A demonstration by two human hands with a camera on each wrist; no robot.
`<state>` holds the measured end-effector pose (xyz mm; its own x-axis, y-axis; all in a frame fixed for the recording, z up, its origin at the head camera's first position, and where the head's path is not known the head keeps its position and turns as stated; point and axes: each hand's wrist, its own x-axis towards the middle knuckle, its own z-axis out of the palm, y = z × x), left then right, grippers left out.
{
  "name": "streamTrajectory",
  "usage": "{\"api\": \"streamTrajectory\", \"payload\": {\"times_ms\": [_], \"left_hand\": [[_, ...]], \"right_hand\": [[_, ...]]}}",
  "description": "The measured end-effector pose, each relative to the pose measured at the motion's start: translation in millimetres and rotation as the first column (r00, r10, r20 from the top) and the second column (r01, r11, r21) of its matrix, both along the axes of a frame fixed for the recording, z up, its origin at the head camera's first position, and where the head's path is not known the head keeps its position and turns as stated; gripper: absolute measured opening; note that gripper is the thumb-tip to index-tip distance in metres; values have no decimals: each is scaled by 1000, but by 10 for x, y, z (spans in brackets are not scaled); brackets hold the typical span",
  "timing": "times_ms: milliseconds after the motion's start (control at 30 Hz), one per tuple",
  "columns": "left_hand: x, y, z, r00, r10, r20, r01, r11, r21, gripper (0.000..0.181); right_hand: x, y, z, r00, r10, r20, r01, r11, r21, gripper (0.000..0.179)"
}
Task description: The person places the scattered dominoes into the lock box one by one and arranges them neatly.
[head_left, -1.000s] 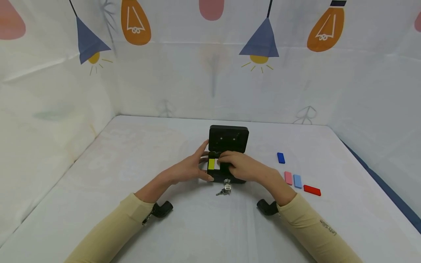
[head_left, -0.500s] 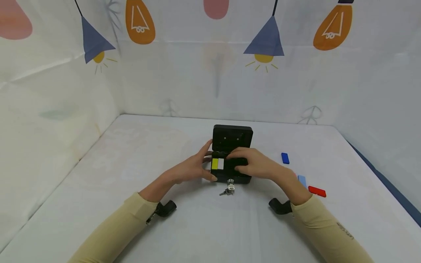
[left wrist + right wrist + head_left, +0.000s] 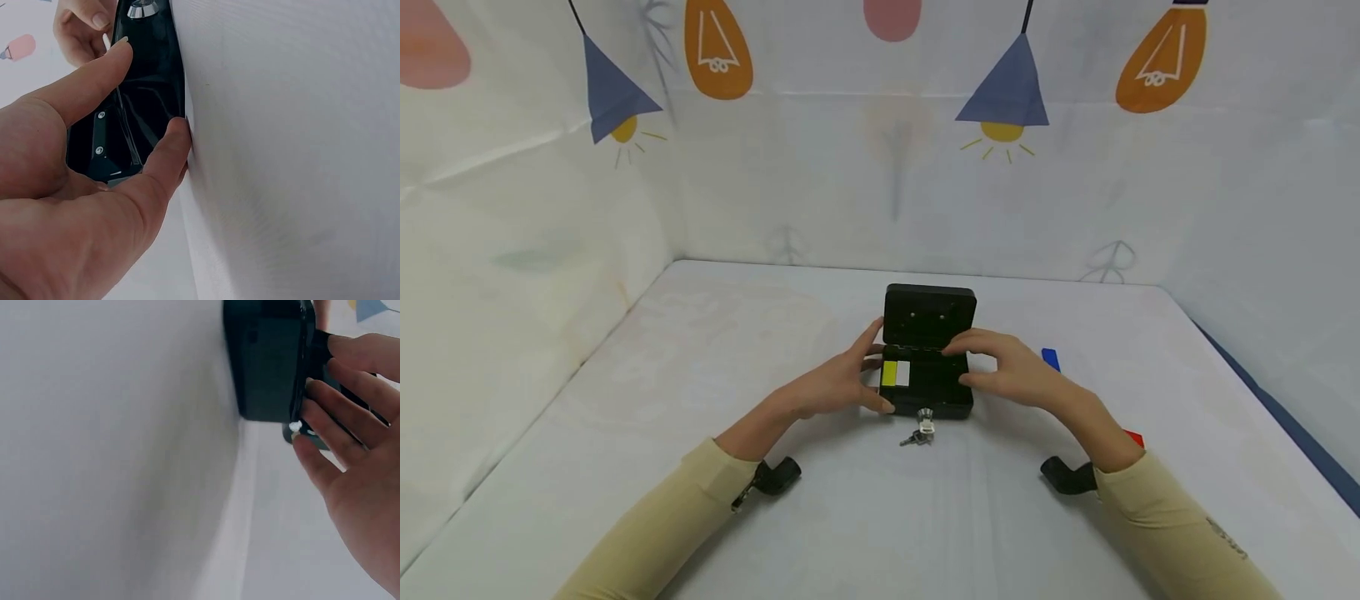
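Observation:
A small black metal cash box stands with its lid raised. Inside it, at the left end, lie a yellow block and a whitish block side by side. My left hand holds the box's left end, thumb at the front corner and fingers along the side and back. Over the right rim, my right hand has its fingers spread and holds nothing. Keys hang from the lock at the front. The right wrist view shows the box's side wall close to those fingertips.
A blue block lies right of the box, partly behind my right hand. Part of a red block shows beside my right forearm. The white table meets white fabric walls printed with lamps.
My right hand has drawn back rightward from the whitish block to the box's right rim. Its forearm now covers the pink and light blue blocks. My left hand stays on the box.

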<state>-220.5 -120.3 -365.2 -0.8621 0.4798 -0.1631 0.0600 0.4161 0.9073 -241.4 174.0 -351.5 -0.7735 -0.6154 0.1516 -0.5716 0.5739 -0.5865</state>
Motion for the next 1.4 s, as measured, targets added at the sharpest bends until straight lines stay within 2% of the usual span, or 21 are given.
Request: {"api": "streamTrajectory", "payload": {"times_ms": [367, 767, 900, 1133, 1400], "left_hand": [[-4, -19, -7, 1000, -3, 5, 3, 1000, 13, 128], [-19, 34, 22, 1000, -2, -7, 2, 1000, -3, 127], [-24, 48, 26, 1000, -10, -5, 10, 1000, -9, 127], [19, 24, 93, 1000, 10, 6, -10, 999, -36, 128], [13, 26, 84, 1000, -1, 19, 1, 999, -39, 129]], "right_hand": [[-48, 331, -16, 999, -41, 18, 42, 997, -62, 38], [-97, 758, 24, 991, -123, 49, 125, 991, -52, 41], [-88, 878, 42, 986, -158, 56, 160, 987, -25, 41], [-129, 973, 12, 982, -172, 74, 172, 985, 0, 42], [-111, 1103, -46, 966, -245, 86, 240, 968, 66, 44]]}}
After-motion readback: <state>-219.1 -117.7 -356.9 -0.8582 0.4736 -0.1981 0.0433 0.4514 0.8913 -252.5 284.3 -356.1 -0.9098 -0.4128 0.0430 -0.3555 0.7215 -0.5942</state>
